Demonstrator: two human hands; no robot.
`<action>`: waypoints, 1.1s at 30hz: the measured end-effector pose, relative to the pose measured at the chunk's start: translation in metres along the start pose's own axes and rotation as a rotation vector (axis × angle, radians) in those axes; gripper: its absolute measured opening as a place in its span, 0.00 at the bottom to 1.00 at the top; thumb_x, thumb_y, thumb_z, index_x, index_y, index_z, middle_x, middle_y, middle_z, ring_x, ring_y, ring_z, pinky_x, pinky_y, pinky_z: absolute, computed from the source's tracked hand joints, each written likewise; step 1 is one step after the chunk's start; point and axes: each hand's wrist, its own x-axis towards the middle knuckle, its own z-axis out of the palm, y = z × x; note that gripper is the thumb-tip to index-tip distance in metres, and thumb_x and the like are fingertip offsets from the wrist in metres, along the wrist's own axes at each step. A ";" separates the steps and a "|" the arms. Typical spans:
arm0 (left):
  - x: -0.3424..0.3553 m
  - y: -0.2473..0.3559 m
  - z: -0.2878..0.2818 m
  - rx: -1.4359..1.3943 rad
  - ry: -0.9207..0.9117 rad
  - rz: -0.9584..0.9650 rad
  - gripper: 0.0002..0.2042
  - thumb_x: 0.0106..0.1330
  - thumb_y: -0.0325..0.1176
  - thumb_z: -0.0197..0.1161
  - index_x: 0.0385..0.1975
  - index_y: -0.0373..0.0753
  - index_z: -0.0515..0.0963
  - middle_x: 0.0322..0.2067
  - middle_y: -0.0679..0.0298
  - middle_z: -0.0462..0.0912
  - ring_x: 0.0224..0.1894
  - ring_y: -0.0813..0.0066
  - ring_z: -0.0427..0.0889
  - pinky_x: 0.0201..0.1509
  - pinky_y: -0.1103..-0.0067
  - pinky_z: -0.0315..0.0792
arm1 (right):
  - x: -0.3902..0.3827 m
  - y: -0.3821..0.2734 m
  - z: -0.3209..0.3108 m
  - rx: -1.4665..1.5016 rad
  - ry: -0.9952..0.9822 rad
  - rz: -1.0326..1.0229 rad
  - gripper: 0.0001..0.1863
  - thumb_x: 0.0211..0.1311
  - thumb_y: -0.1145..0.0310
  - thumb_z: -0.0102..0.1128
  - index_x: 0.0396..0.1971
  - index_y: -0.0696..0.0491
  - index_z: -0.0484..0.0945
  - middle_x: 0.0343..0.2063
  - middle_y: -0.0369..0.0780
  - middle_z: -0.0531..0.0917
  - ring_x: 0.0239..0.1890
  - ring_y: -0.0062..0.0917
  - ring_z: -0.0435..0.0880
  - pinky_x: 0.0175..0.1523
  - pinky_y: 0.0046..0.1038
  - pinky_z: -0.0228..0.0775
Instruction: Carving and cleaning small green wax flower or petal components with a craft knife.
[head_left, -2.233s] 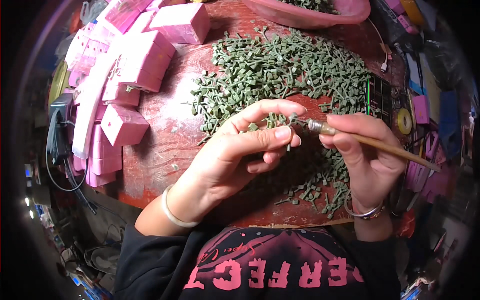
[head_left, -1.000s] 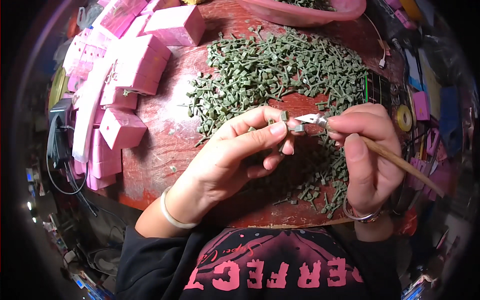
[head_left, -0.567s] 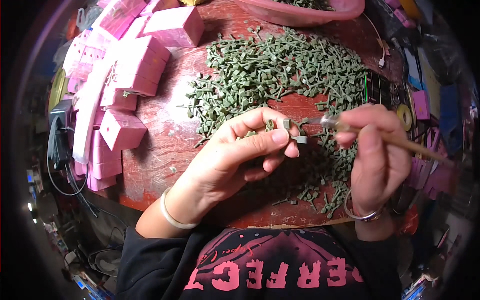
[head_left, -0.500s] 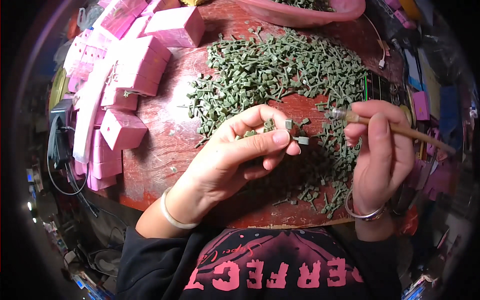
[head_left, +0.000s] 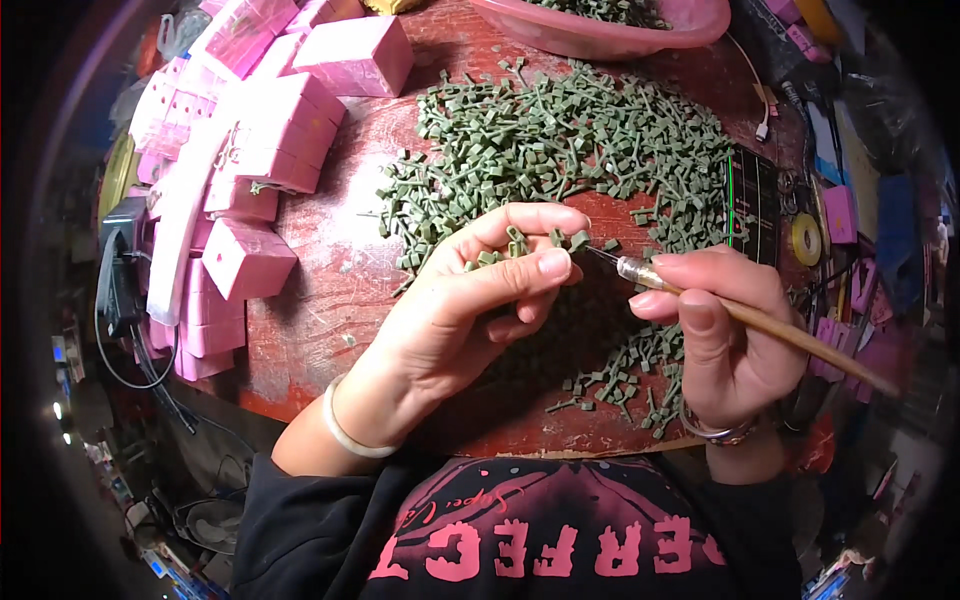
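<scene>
My left hand (head_left: 475, 290) pinches several small green pieces (head_left: 516, 243), each with a squarish head, between thumb and curled fingers. One green piece (head_left: 579, 240) sticks out past the thumb and index fingertip. My right hand (head_left: 735, 335) grips a slim tool with a wooden handle (head_left: 800, 342), a clear-looking collar and a thin metal tip. That tip meets or nearly meets the protruding piece; which of the two I cannot tell. Beyond and beside both hands, a wide heap of the same green pieces (head_left: 540, 140) is spread over the red table (head_left: 300, 350).
Pink blocks (head_left: 285, 135) are stacked along the left, beside a black adapter (head_left: 122, 265) with a cable. At the far edge stands a pink basin (head_left: 600, 30) with more green pieces. On the right lie a white cable plug (head_left: 763, 130), a yellow tape roll (head_left: 805, 240) and a dark panel (head_left: 752, 200).
My right hand has moved left and slightly down, bringing the tool's tip to the left hand's fingertips. The pale piece that stuck out by the left fingers no longer shows there.
</scene>
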 end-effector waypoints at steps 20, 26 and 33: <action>-0.001 0.000 -0.004 -0.024 -0.072 -0.018 0.12 0.60 0.29 0.64 0.44 0.41 0.73 0.31 0.69 0.77 0.24 0.88 0.69 0.23 0.91 0.56 | 0.002 -0.003 0.002 0.267 0.087 0.210 0.15 0.71 0.65 0.44 0.38 0.63 0.72 0.22 0.40 0.80 0.22 0.20 0.78 0.28 0.18 0.72; 0.000 0.001 -0.003 -0.060 -0.072 0.051 0.11 0.65 0.34 0.60 0.43 0.40 0.72 0.29 0.67 0.75 0.24 0.87 0.69 0.20 0.90 0.55 | 0.004 0.015 0.010 -0.035 -0.002 0.389 0.05 0.63 0.76 0.56 0.37 0.60 0.75 0.32 0.41 0.82 0.28 0.22 0.82 0.33 0.20 0.73; -0.001 0.000 -0.001 0.005 -0.054 0.056 0.10 0.66 0.38 0.55 0.34 0.38 0.69 0.27 0.65 0.68 0.21 0.84 0.64 0.14 0.92 0.53 | -0.001 0.024 0.012 -0.451 -0.318 0.150 0.16 0.45 0.84 0.61 0.37 0.56 0.72 0.31 0.44 0.74 0.35 0.40 0.76 0.40 0.37 0.69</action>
